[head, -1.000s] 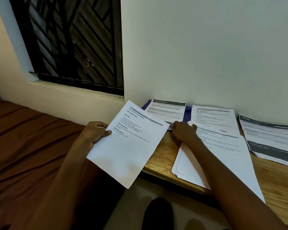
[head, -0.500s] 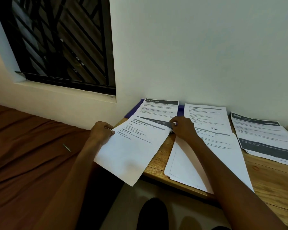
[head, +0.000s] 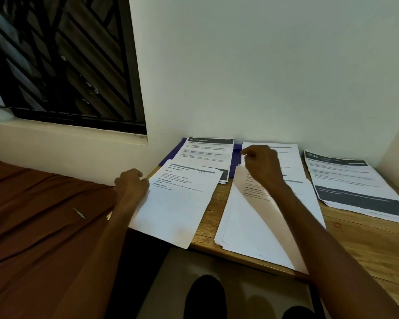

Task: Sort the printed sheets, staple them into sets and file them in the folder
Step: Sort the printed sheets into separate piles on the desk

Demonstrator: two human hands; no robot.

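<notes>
- The left hand (head: 131, 184) pinches a thin, floppy sheet (head: 180, 203) by its edge (paper bends easily).
- The right hand (head: 262, 168) has curled fingers over the stack (head: 247, 226); I cannot tell what it grips.

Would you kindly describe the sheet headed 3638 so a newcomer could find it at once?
Start at the wooden table against the white wall and go to its far right end. The topmost sheet of the stack there is the one: alone among the papers it bears a bold 3638 in a dark header, plus a broad dark band lower down.
</notes>
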